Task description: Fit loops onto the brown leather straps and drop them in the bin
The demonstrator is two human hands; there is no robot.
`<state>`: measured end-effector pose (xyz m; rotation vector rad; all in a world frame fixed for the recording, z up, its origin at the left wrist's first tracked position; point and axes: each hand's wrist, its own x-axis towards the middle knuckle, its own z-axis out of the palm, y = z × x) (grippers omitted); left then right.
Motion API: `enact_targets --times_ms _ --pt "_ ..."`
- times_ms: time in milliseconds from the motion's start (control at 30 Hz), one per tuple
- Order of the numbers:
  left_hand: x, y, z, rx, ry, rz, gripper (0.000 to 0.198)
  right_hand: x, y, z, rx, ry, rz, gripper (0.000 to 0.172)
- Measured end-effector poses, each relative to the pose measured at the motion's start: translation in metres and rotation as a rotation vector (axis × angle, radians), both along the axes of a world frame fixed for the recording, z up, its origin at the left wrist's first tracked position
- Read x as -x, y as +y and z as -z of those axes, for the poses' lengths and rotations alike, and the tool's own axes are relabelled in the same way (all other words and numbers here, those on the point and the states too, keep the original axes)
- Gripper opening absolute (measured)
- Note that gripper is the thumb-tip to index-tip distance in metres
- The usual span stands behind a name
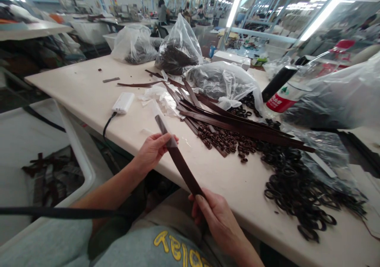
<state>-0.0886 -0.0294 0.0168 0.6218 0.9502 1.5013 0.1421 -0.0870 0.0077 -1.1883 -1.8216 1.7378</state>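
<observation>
the left hand, low and left of the frame's middle, has its fingers pinched on a dark brown strap about a third of the way down from its upper end. the right hand, lower centre, has its fingers pressed together around the strap's lower end, thumb along one side. the strap runs straight and slanted between the two hands, its free top end pointing to the upper left, held in the air over the near edge of the pale surface.

just right of the hands, a bundle of long brown strips lies fanned across the middle of the surface, resting on a scatter of small brown loops. further right, a wide heap of black rings spreads toward the lower right edge. left of the strips sits a white power bank with a black cable hanging over the near edge.

toward the top of the frame stand clear plastic bags with dark pieces inside, and one crumpled bag lies beside the strips. a bottle with a red label leans at the right. a white bin with dark scraps sits at lower left, below the surface. other people sit at far benches at the top.
</observation>
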Motion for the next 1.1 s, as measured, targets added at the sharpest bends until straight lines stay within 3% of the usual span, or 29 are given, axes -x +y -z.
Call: enact_targets --times_ms 133,333,500,633,833,1000,1100 --pt "-0.025 -0.025 0.015 0.107 -0.015 0.237 0.038 0.008 0.002 0.003 -0.116 -0.048 0.01 0.039" --pt "-0.034 -0.04 0.027 0.029 0.077 0.33 0.032 0.005 0.003 0.001 -0.147 -0.026 0.017 0.04" --pt "-0.03 -0.036 0.026 0.073 -0.146 0.303 0.052 -0.002 -0.004 0.007 -0.119 -0.058 -0.001 0.039" --pt "-0.028 -0.029 0.03 0.181 -0.286 0.136 0.047 -0.005 -0.007 0.011 -0.073 -0.07 -0.015 0.042" --pt "-0.026 -0.024 0.028 0.178 -0.23 0.013 0.043 -0.007 -0.012 0.021 -0.077 -0.138 0.009 0.043" --pt "-0.033 -0.031 0.027 0.09 -0.136 0.02 0.038 -0.003 -0.018 0.019 -0.198 -0.157 0.026 0.041" --pt "-0.042 -0.044 0.033 0.086 -0.036 0.114 0.033 0.002 -0.017 0.016 -0.241 -0.137 0.037 0.04"
